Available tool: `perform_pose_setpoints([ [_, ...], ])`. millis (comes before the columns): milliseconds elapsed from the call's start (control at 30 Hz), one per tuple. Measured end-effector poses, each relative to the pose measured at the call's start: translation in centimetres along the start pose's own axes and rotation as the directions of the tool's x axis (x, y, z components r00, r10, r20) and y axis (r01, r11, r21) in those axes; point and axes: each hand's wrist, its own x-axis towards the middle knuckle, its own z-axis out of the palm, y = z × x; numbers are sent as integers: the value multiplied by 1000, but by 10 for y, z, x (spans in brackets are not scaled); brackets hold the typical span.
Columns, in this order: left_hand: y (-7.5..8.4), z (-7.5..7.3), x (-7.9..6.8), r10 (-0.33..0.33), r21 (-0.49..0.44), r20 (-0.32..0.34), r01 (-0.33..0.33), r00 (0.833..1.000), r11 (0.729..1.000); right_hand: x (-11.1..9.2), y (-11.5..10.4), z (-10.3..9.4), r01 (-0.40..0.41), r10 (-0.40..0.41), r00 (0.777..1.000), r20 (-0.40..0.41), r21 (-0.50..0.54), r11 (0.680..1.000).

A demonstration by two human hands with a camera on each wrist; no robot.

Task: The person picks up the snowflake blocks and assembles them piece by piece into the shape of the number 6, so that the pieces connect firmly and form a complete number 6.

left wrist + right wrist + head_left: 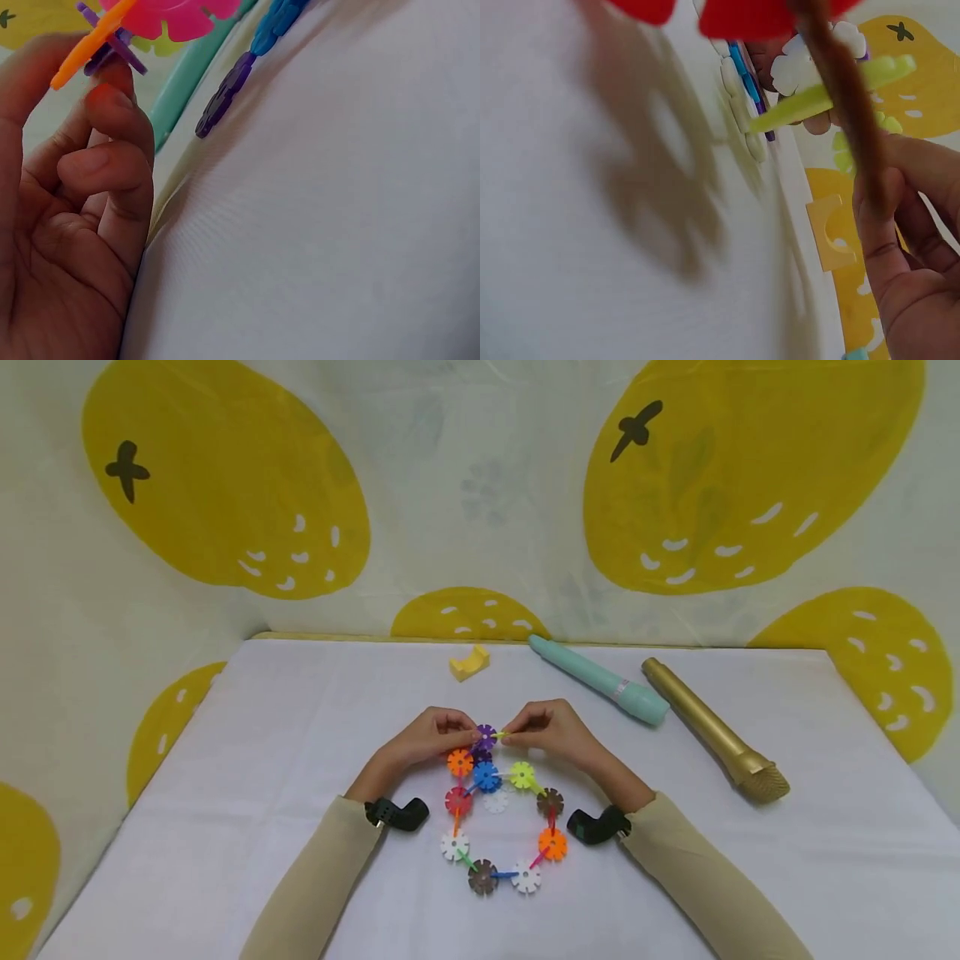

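Note:
In the head view my left hand (pixel 431 737) pinches a purple notched disc (pixel 486 737) between thumb and fingers. Facing it, my right hand (pixel 551 732) pinches a yellow-green notched disc (pixel 502 735), edge-on and right at the purple disc's rim. Below the hands, interlocking discs of several colours form a ring, among them a red disc (pixel 458 802), a blue disc (pixel 486 776) and a brown disc (pixel 483 877). An orange disc (pixel 460 762) links the ring's upper left to the purple one. The right wrist view shows the yellow-green disc (pixel 844 154) at the right fingertips.
Beyond the hands stands a small yellow curved block (pixel 469 663). A mint-green microphone (pixel 596 678) and a gold microphone (pixel 712 727) lie at the back right. Behind the white table (pixel 225 827) hangs a cloth (pixel 480 485) with yellow fruit prints.

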Motion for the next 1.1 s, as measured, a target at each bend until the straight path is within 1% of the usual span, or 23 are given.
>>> perform_pose_setpoints([
  [133, 0, -1, 0, 16, 3, 16, -16, 1000, 1000, 0, 1, 0, 10, -11, 1000, 22, 20, 1000],
  [233, 0, -1, 1, 35, -11, 33, -34, 999, 999, -1, 2, -2, 40, -40, 998, 56, 7, 999],
  [300, 0, -1, 1, 41, -28, 45, -39, 998, 999, -1, 3, -3, 48, -48, 994, 93, -4, 999],
  [367, 0, 0, 0, 41, -36, 53, -39, 998, 999, -1, 3, -5, 35, -33, 989, 141, -15, 999],
  [433, -1, 0, 0, 36, -41, 62, -33, 997, 999, -1, 4, -7, 9, -2, 981, 193, -39, 999],
  [533, -1, 0, -1, 30, -47, 70, -27, 997, 999, -1, 5, -10, -24, 44, 961, 272, -77, 997],
  [700, -1, 0, -2, 24, -78, 87, -17, 996, 997, -2, 9, -15, -21, 57, 928, 369, -100, 995],
  [767, -1, 0, -2, 30, -81, 91, -23, 995, 996, -2, 10, -16, 5, 40, 915, 401, -108, 994],
  [900, -2, 0, -2, 49, -89, 92, -40, 995, 995, -2, 12, -17, 62, 2, 894, 448, -127, 990],
  [967, -2, 0, -3, 57, -91, 89, -48, 994, 995, -2, 11, -16, 74, -6, 891, 455, -132, 988],
  [1100, -2, -1, -3, 62, -90, 84, -54, 995, 994, -2, 8, -15, 69, 1, 888, 459, -137, 988],
])
